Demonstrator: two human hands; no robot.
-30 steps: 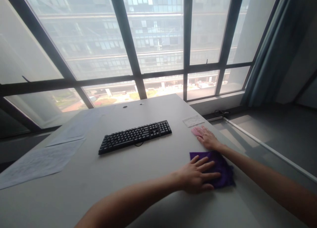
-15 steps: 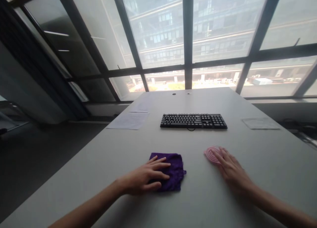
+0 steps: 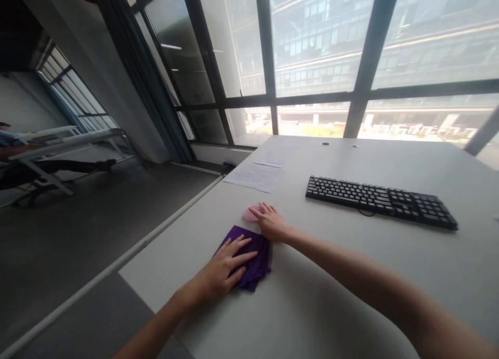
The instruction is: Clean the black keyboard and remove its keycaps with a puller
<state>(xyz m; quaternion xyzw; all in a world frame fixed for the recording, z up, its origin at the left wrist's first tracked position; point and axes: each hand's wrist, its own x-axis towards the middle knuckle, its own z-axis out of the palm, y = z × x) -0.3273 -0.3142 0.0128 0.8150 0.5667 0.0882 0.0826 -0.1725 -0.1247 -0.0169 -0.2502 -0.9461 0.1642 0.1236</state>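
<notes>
My left hand (image 3: 225,268) lies flat on the purple cloth (image 3: 249,255), fingers spread and palm down. Nothing is gripped; it is just pressing the fabric against the table (image 3: 351,276). The cloth sits near the table's left edge, rumpled at its near corner, and my fingers cover its near-left part.

Just beyond it is my right hand (image 3: 270,222). The forearm reaches in across the table from the lower right. This hand is also open and flat, with its fingertips resting on the pink coaster (image 3: 251,213), a round ribbed disc. The heel of the hand is at the cloth's far edge. The coaster lies just past the cloth, close to it, but I cannot tell whether the two touch. Neither hand has anything clenched.

Further out, to the right, a black keyboard (image 3: 380,201) lies at a slant with a loop of cable under its near edge. It is well apart from both hands. Left of it, toward the far-left corner, are some printed sheets (image 3: 255,176), with another paper beyond them. Two small dark discs (image 3: 326,143) sit near the far edge of the table.

Past the table are tall dark window frames (image 3: 362,57), with a building outside. A curtain (image 3: 136,78) hangs on the left.
</notes>
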